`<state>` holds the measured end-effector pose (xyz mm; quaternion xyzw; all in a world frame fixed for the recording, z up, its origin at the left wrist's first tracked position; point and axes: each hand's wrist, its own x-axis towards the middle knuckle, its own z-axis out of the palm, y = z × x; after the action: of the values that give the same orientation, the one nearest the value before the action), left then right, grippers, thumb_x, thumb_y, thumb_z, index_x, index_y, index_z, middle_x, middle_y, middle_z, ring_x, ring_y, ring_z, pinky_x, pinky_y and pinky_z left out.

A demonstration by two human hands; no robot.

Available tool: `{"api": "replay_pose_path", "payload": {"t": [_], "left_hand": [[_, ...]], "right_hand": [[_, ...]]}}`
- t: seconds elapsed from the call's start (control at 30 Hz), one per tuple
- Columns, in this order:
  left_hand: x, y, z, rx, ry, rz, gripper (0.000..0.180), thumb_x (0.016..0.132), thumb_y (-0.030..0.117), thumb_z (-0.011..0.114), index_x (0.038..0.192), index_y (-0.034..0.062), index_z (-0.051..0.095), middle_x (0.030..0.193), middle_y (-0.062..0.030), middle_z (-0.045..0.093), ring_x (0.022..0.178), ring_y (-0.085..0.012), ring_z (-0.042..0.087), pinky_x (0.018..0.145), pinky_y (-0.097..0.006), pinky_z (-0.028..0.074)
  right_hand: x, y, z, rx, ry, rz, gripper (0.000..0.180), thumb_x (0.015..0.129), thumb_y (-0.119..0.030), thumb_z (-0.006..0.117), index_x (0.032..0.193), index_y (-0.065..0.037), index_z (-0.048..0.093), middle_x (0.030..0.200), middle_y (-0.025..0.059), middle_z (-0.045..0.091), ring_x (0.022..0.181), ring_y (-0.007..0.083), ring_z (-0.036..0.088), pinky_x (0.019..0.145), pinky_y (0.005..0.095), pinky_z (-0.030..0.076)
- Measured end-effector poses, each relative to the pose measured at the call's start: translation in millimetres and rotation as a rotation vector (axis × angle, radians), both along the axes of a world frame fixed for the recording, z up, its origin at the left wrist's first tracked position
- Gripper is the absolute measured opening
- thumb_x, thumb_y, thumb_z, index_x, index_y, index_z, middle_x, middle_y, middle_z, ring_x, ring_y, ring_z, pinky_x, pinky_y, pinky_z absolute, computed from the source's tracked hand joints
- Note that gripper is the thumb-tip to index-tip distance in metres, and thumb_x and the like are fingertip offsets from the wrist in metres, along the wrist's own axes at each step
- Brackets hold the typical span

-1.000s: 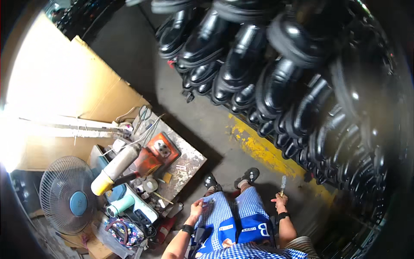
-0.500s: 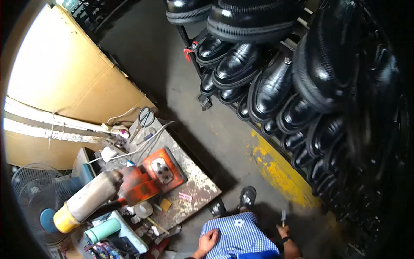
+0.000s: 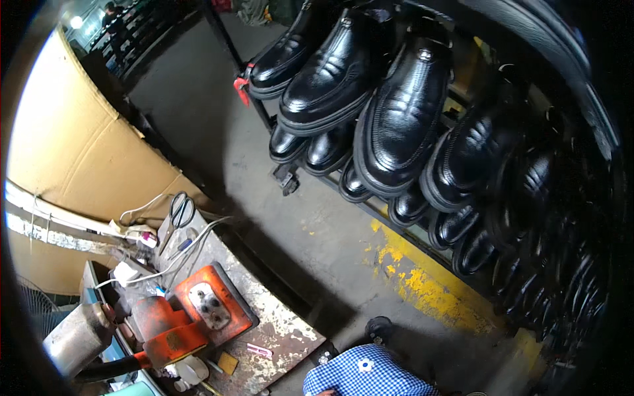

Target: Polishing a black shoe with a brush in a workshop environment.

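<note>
Neither hand is in view, so grip cannot be told; only a blue checked sleeve (image 3: 370, 379) shows at the bottom edge. Nearest it, the orange machine (image 3: 198, 317) sits on the workbench (image 3: 284, 343). Right of the workbench, a rack (image 3: 264, 119) holds rows of black shoes (image 3: 403, 112). Scissors (image 3: 177, 214) lie behind the machine.

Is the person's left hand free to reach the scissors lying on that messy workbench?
Hard to say: neither hand shows in the head view. The scissors lie open to reach at the far end of the workbench, beyond the orange machine, likely a stretch from the checked-shirt knee.
</note>
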<state>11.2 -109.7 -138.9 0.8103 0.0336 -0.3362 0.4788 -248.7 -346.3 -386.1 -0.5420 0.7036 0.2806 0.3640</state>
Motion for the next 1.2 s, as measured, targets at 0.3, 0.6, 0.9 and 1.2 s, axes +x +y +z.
{"api": "replay_pose_path", "payload": {"t": [0.3,0.6,0.9,1.2], "left_hand": [[1.3,-4.1,-35.1,-0.073,-0.156,0.023,0.019,0.089,0.011,0.047,0.086,0.0016,0.063,0.061,-0.0047,0.059,0.052,-0.0109,0.053,0.050,-0.025,0.044],[-7.4,-11.0,-51.2,-0.203,-0.101,0.236,0.019,0.087,0.014,0.049,0.087,-0.0017,0.060,0.075,-0.0137,0.060,0.058,-0.0189,0.054,0.054,-0.031,0.045],[-32.3,16.7,-69.0,-0.193,-0.643,0.148,0.024,0.091,0.014,0.045,0.077,-0.0016,0.057,0.054,-0.0035,0.054,0.044,-0.0084,0.050,0.041,-0.022,0.039],[-50.5,56.3,-82.1,-0.167,-0.850,0.115,0.018,0.089,0.009,0.047,0.088,-0.0023,0.060,0.062,-0.0064,0.059,0.047,-0.0104,0.054,0.046,-0.023,0.042]], "right_hand": [[-7.2,-18.0,-8.7,-0.054,-0.114,0.001,0.045,0.075,-0.026,0.066,0.110,-0.002,0.051,0.107,0.0141,0.054,0.101,0.0268,0.049,0.084,0.0381,0.041],[-36.0,-28.2,-7.4,-0.023,-0.264,0.121,0.048,0.077,-0.023,0.064,0.116,-0.003,0.047,0.112,0.0124,0.051,0.106,0.0249,0.045,0.088,0.0378,0.038],[25.5,-7.3,90.0,-0.385,-0.754,-0.158,0.036,0.080,-0.035,0.057,0.058,-0.006,0.055,0.048,0.0043,0.055,0.046,0.0169,0.054,0.046,0.0314,0.042],[-38.1,21.4,112.3,-0.443,-0.920,-0.243,0.024,0.083,-0.028,0.057,0.071,-0.008,0.057,0.051,-0.0010,0.048,0.039,0.0084,0.040,0.037,0.0255,0.030]]}}
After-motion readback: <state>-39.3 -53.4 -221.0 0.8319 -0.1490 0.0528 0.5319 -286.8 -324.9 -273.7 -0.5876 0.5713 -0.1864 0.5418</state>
